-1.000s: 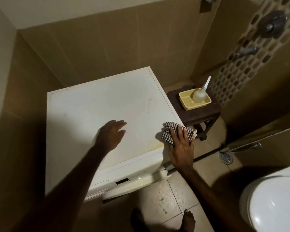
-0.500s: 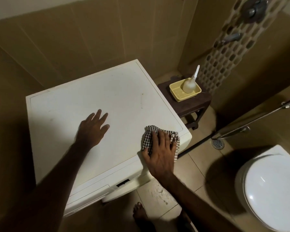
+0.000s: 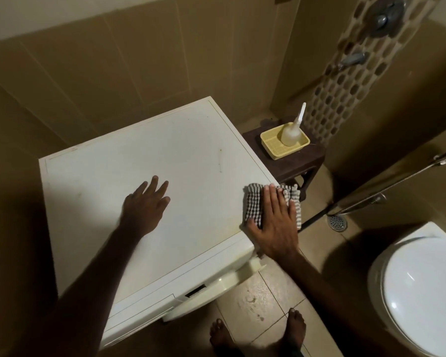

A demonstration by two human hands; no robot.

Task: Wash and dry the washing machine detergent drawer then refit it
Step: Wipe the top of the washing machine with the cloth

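A white washing machine (image 3: pixel 180 155) fills the middle of the view, seen from above. Its detergent drawer front (image 3: pixel 142 307) sits flush in the front panel at the lower left. My left hand (image 3: pixel 146 204) rests flat on the machine's top, fingers spread. My right hand (image 3: pixel 274 222) presses a checked cloth (image 3: pixel 254 204) flat against the top's front right corner, fingers straight. The machine's round door (image 3: pixel 222 282) shows below the front edge.
A dark stool (image 3: pixel 301 163) beside the machine carries a yellow basket (image 3: pixel 273 145) with a squeeze bottle (image 3: pixel 292 132). A white toilet (image 3: pixel 422 292) stands at the lower right. A floor drain (image 3: pixel 337 222), a hose and wall taps are at the right. My bare feet (image 3: pixel 296 328) are on the tiles.
My right hand has slid the cloth back to the right along the top's front edge, to the corner. My left hand stays flat on the top.
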